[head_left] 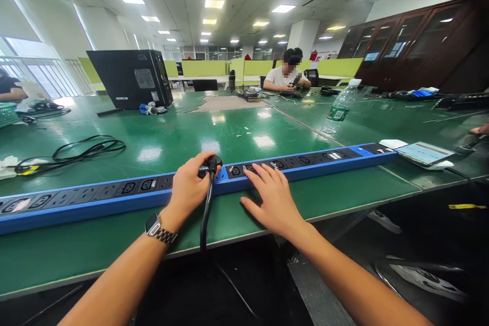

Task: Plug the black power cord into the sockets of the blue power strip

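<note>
A long blue power strip (313, 169) with black sockets lies along the front of the green table. My left hand (191, 183), a watch on its wrist, is closed around a black power plug (214, 163) at the strip's middle. From the plug a thick black cable (207, 214) hangs over the table edge. Whether the plug's pins sit in a socket is hidden. Just to the right, my right hand (271, 196) rests with fingers spread on the strip's sockets, holding nothing.
On the green table (183, 135) stand a black computer case (130, 79) and a plastic water bottle (340, 107). A coiled black cable (87, 150) lies left. At the strip's right end is a tablet-like screen (426, 153). A person (282, 76) sits across the table.
</note>
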### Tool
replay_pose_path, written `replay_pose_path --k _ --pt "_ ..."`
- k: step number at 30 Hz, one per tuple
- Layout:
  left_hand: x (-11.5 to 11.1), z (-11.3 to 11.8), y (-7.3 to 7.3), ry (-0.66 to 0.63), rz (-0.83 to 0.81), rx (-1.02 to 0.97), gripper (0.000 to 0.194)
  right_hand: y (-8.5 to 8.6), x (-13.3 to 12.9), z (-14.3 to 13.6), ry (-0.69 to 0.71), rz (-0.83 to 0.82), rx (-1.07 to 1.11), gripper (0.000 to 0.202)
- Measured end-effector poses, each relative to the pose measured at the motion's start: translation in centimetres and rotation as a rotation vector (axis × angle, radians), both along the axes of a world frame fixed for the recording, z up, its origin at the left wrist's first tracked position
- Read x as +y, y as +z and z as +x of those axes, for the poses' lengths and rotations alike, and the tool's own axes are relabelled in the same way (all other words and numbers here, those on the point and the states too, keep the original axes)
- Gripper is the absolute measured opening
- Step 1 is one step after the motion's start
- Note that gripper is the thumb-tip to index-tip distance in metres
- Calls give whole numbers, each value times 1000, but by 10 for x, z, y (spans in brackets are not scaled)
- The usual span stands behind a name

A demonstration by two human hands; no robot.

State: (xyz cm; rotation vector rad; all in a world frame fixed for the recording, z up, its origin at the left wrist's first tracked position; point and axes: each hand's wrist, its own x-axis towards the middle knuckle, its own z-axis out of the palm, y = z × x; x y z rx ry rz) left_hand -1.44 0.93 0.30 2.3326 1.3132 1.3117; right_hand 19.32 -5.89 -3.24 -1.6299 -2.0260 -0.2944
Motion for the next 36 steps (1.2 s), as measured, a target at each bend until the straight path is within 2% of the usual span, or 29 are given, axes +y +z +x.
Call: replay_pose_path --k 4,7,13,20,36 --pt "-2 1 0 62 22 239 30 0 0 0 -1 -2 3 59" --pt "-1 3 1 50 35 330 29 0 0 0 5 -1 6 59" --pt "0 3 4 1 38 316 26 1 0 0 -1 -11 1 59" --pt "-2 3 3 36 28 390 32 0 0 0 1 0 5 59" --pt "-1 3 3 27 24 388 32 -1 0 0 6 25 0 59"
